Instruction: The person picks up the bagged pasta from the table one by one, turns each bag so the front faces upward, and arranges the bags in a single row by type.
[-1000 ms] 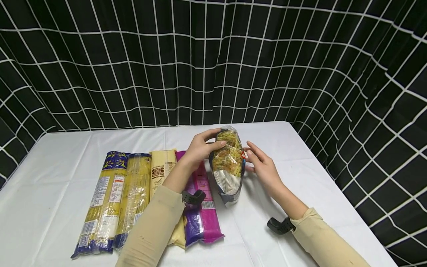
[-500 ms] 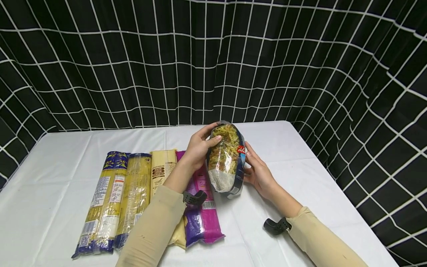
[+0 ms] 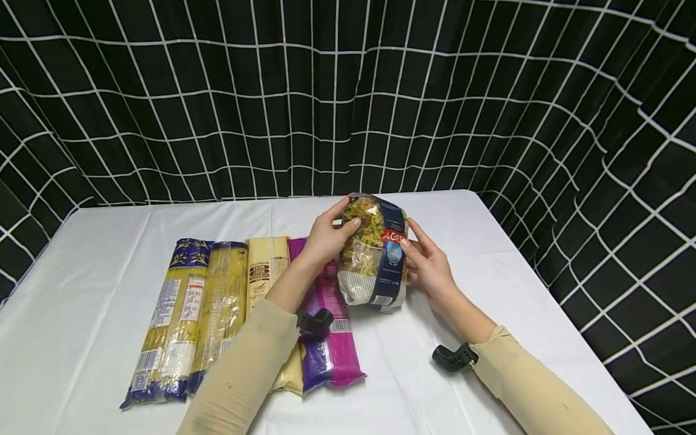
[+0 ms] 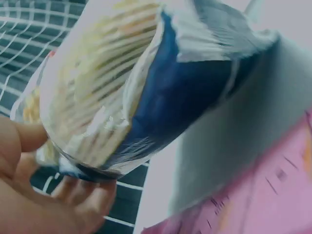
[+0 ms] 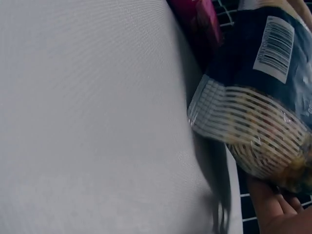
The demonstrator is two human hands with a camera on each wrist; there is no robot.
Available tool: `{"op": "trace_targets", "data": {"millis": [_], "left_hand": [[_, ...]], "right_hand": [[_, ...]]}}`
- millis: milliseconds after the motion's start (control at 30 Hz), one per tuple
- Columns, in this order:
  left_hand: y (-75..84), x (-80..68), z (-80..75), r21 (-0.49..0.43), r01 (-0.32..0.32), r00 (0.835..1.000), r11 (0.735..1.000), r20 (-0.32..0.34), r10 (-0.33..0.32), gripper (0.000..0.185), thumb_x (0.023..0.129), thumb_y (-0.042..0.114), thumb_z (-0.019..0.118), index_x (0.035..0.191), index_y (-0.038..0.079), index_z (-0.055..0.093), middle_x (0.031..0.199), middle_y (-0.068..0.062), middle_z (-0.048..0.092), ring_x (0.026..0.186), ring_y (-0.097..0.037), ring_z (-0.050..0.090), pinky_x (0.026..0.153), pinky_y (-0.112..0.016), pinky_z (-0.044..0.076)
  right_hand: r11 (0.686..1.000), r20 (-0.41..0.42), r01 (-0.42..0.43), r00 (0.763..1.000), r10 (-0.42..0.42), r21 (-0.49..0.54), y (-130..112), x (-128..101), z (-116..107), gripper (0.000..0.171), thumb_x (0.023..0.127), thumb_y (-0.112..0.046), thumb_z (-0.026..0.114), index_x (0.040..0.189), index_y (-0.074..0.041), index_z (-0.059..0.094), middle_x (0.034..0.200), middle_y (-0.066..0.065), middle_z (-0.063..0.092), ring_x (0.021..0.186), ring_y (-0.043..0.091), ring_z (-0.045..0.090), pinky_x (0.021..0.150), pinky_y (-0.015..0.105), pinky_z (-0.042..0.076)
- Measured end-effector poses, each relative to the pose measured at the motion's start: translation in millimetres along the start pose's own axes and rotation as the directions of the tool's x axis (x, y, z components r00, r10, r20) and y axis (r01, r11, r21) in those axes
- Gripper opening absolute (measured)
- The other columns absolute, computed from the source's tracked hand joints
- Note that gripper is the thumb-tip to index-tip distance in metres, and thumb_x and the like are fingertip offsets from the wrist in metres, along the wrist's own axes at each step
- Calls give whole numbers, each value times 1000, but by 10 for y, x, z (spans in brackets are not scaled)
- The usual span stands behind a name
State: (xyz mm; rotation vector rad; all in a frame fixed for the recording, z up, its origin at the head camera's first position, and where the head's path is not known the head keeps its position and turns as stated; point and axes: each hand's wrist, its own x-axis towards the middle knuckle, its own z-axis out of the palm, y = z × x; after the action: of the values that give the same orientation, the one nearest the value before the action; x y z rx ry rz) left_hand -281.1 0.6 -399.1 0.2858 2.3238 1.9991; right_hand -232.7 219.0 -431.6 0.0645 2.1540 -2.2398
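Nearest us, two beige sleeves are reaching in over the white tablecloth. Four long packets are already lying flat side by side: two yellow spaghetti packs, a cream packet and a glossy magenta packet. Just beyond, the left hand is curling round the crinkly fusilli bag, held above the cloth, while the right hand is cupping its blue side. It looks yet to be laid down. Behind, a black grid curtain is hanging.
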Motion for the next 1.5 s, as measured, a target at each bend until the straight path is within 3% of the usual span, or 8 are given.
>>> {"op": "trace_targets", "data": {"millis": [167, 467, 700, 800, 900, 1000, 1167, 1500], "left_hand": [[-5, -54, 32, 208, 42, 997, 977, -77, -26, 59, 105, 21, 63, 160, 15, 42, 148, -25, 50, 131, -40, 53, 108, -49, 48], [-80, -159, 105, 248, 71, 997, 966, 13, -76, 79, 105, 35, 59, 167, 11, 18, 163, -24, 35, 149, -39, 38, 123, -50, 31], [-67, -128, 146, 279, 123, 988, 952, 54, -144, 102, 96, 43, 71, 167, 7, 8, 165, -24, 31, 152, -38, 33, 123, -52, 30], [-62, -85, 150, 292, 121, 988, 949, 62, -145, 102, 96, 40, 73, 167, 4, 8, 165, -25, 31, 152, -38, 33, 123, -51, 30], [-62, -33, 159, 305, 110, 988, 946, 73, -138, 100, 97, 36, 73, 167, 4, 9, 165, -24, 31, 152, -37, 32, 124, -50, 29], [-62, 26, 188, 317, 95, 990, 944, 74, -124, 96, 99, 34, 72, 167, 5, 11, 164, -23, 34, 151, -36, 35, 124, -48, 30], [-50, 165, 293, 333, 64, 996, 941, 31, -79, 91, 99, 32, 72, 166, 6, 17, 159, -23, 44, 147, -35, 43, 121, -46, 35], [14, 479, 605, 293, -20, 998, 956, -43, 34, 90, 98, 31, 72, 167, 9, 18, 159, -24, 40, 147, -35, 41, 122, -45, 33]], "right_hand": [[993, -45, 39, 998, -44, -108, -24, 48, -13, 61, 108, -22, 60, 163, -30, 36, 127, 3, 61, 83, 3, 64, 61, 18, 50], [966, -76, 40, 995, -61, -254, -134, 125, -26, 59, 105, -24, 64, 160, -27, 42, 133, 18, 57, 74, 0, 54, 59, 15, 43], [946, -7, 38, 999, -43, -322, -178, 184, -57, 63, 106, -31, 62, 163, -29, 35, 143, 25, 51, 100, 10, 65, 84, 22, 57], [924, 12, 29, 1000, -27, -382, -185, 208, -73, 65, 107, -33, 60, 165, -31, 30, 149, 24, 47, 127, 24, 53, 106, 34, 48], [917, 19, 8, 1000, 0, -399, -183, 229, -99, 69, 106, -27, 59, 166, -32, 26, 153, 24, 44, 139, 32, 41, 115, 43, 40], [925, 11, 1, 1000, 3, -380, -178, 256, -134, 71, 104, -20, 60, 166, -30, 27, 152, 25, 45, 130, 31, 52, 107, 36, 48], [935, -25, 24, 999, -35, -355, -200, 353, -219, 67, 104, -22, 64, 164, -27, 34, 149, 26, 50, 103, 11, 61, 84, 15, 52], [913, -104, 23, 992, -71, -407, -348, 663, -514, 63, 105, -28, 64, 162, -24, 38, 148, 25, 54, 98, 1, 57, 81, 12, 49]]}}
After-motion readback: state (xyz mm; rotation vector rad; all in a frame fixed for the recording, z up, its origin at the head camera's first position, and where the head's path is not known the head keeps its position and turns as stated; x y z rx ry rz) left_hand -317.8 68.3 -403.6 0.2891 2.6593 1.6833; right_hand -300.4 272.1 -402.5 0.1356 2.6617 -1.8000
